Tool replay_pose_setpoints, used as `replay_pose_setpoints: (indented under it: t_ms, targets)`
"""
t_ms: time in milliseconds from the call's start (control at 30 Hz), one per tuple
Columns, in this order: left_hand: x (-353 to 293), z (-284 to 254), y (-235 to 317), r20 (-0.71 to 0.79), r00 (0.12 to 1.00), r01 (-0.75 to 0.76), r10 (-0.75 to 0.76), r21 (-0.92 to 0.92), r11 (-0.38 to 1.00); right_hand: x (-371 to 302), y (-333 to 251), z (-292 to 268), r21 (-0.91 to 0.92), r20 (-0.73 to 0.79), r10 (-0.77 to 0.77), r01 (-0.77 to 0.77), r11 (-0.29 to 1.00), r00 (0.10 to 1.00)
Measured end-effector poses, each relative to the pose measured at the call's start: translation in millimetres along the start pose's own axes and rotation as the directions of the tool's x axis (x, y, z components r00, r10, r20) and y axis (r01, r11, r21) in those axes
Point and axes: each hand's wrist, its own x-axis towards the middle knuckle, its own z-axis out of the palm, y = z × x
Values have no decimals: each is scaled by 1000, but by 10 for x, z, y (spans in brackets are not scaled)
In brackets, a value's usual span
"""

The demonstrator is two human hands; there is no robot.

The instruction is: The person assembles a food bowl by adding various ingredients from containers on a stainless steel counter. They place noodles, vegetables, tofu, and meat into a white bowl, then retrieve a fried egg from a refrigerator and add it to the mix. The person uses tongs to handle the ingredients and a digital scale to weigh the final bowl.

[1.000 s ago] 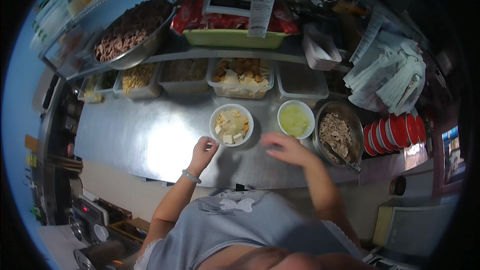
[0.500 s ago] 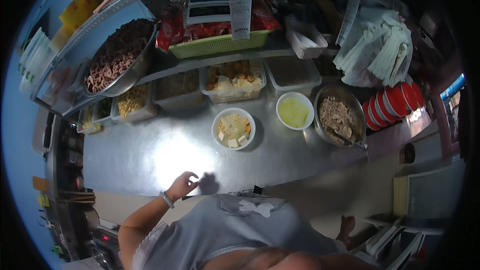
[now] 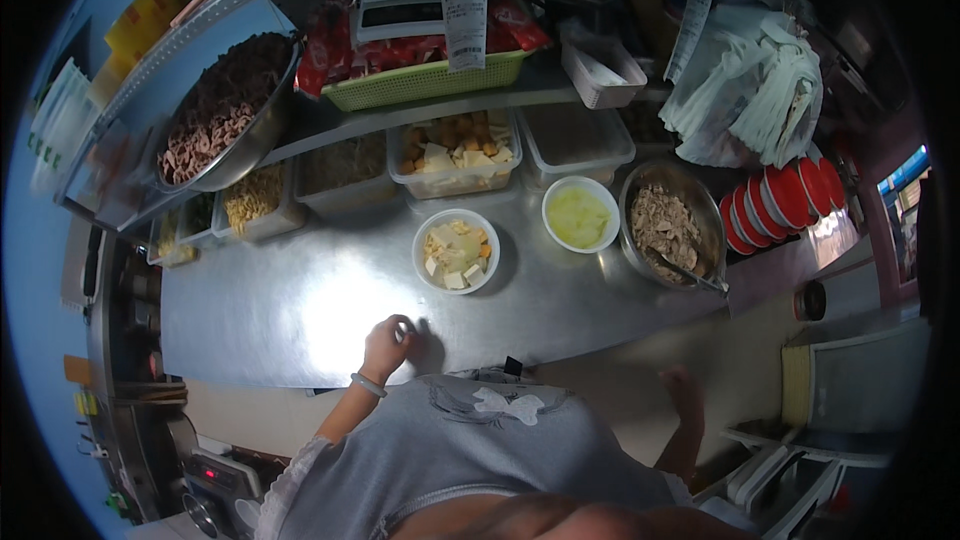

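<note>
Tabletop (image 3: pixel 560 315) metal spreads before me in the head view, its front edge curving past my waist and its back edge lined by clear containers (image 3: pixel 455 185). A wide bright stretch lies left of the round white bowl (image 3: pixel 419 265), which sits near the middle, behind and right of my left hand (image 3: pixel 388 345), apart from it. To its right there is a gap, then the bowl of pale green pieces (image 3: pixel 549 231), just beside the metal basin of meat (image 3: pixel 627 246). My left hand is over the front edge area, fingers loosely curled, released. My right hand (image 3: pixel 683 390) is past the edge, over the floor; it is blurred, so I cannot tell whether it grasps anything. Printed slips (image 3: pixel 464 5) hang from the shelf above, their lines too small to read. The white bowl stands upright, mouth up, and being round shows me no single long axis.
</note>
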Motion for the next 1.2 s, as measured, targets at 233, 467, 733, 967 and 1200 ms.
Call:
replay_pose_setpoints:
  t_ms: [233, 467, 733, 967, 1200]
  targets:
    - [9, 331, 193, -120, 989, 122, -83, 370, 921, 667, -1483, 87, 522, -60, -367, 343, 781, 928]
    - [61, 355, 343, -78, 968, 251, -239, 259, 933, 983, -2054, 436, 323, 24, -669, 627, 709, 743]
    - [414, 749, -102, -197, 943, 105, -269, -591, 800, 1067, -2105, 634, 198, -4, -783, 768, 609, 622]
    - [680, 471, 490, 178, 897, 300, -405, -918, 261, 998, -2175, 803, 326, 149, -699, 633, 702, 699]
    - [784, 446, 645, 250, 941, 290, -229, -944, 159, 1169, -2189, 1250, 531, 186, -626, 459, 712, 757]
